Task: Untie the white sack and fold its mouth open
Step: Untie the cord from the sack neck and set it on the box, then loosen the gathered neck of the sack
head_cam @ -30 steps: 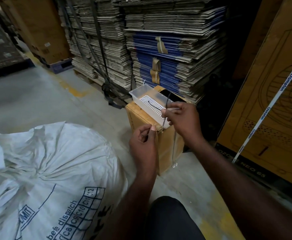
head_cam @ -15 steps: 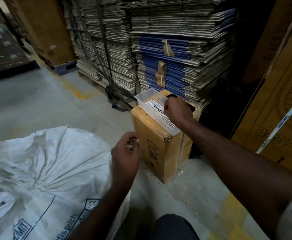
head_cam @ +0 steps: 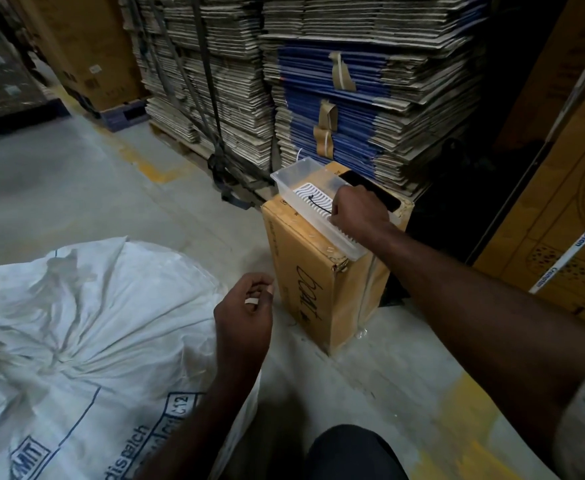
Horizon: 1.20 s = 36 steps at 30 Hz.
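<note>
Nearest to us is a dark knee (head_cam: 353,452) at the bottom edge, on the grey floor (head_cam: 76,188) with worn yellow marks. At the lower left lies the white sack (head_cam: 86,327), full and wrinkled, with blue printed letters on its side; its cloth is gathered into a pucker on the left part, and we cannot tell from here if a tie is around it. Our left hand (head_cam: 244,318) hangs just over the right edge of the sack, the fingers curled loosely toward the thumb, and between them we see a small pale bit that we cannot identify. A little farther stands a brown box (head_cam: 315,292) on the floor, with handwriting on its side. On top of the box rests a clear tray (head_cam: 287,180) with a white ribbed insert. Our right hand (head_cam: 358,211) is down in this tray, fingertips pressed together at one end of a thin black cord (head_cam: 317,204) that lies on the insert. Behind the box rise stacks of flat cardboard (head_cam: 370,74), some blue-edged, and at the right a large printed carton (head_cam: 568,209)
</note>
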{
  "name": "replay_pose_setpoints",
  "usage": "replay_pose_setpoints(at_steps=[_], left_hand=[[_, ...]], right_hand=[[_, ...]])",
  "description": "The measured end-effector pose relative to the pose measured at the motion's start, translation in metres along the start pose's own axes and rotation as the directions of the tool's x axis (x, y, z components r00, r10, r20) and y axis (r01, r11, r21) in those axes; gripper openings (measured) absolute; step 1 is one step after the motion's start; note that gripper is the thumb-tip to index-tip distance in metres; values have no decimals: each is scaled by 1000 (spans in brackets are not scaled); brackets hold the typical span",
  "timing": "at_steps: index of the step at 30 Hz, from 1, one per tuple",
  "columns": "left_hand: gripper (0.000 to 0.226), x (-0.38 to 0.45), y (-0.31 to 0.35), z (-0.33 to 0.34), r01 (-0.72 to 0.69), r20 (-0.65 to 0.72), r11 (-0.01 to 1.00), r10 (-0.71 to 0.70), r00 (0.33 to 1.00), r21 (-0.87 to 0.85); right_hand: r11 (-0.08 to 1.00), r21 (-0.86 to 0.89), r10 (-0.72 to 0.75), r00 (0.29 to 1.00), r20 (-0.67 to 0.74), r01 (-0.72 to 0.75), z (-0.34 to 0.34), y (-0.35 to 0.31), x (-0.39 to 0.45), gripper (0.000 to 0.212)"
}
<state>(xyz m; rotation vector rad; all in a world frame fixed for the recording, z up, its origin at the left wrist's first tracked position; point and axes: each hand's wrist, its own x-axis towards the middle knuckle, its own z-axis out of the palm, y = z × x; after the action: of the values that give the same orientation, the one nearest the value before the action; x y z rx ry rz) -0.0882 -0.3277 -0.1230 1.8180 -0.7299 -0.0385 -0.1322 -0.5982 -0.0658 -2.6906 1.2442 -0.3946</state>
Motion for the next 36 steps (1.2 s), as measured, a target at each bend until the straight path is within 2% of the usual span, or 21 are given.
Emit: replay_pose_setpoints(at_steps=[5, 10, 14, 17, 21, 27, 36], left_hand=[[17, -6, 4, -17, -31, 8, 999, 31, 999, 19], [18, -15, 21, -51, -43, -22, 999, 43, 999, 3], [20, -30, 38, -86, -45, -59, 999, 46, 997, 14], [20, -45, 55, -120, -28, -86, 999, 29, 996, 23], [21, -71, 78, -171, -32, -176, 999, 39, 984, 41], [21, -110, 99, -242, 5, -334, 996, 25, 942, 88], [19, -155, 70, -325, 38, -530, 997, 3, 848, 67]], right_hand=[[1000, 2, 23, 1000, -2, -23, -11, -3, -7, 33], [998, 56, 1, 993, -115, 5, -37, -36, -34, 8], [979, 165, -98, 986, -134, 120, -50, -84, -79, 18], [926, 311, -185, 976, -115, 212, -59, -126, -123, 16], [817, 462, -316, 938, -140, 345, -67, -177, -195, 17], [713, 578, -400, 907, -131, 397, -88, -224, -278, 14], [663, 615, -528, 849, -21, 427, -92, -289, -329, 10]])
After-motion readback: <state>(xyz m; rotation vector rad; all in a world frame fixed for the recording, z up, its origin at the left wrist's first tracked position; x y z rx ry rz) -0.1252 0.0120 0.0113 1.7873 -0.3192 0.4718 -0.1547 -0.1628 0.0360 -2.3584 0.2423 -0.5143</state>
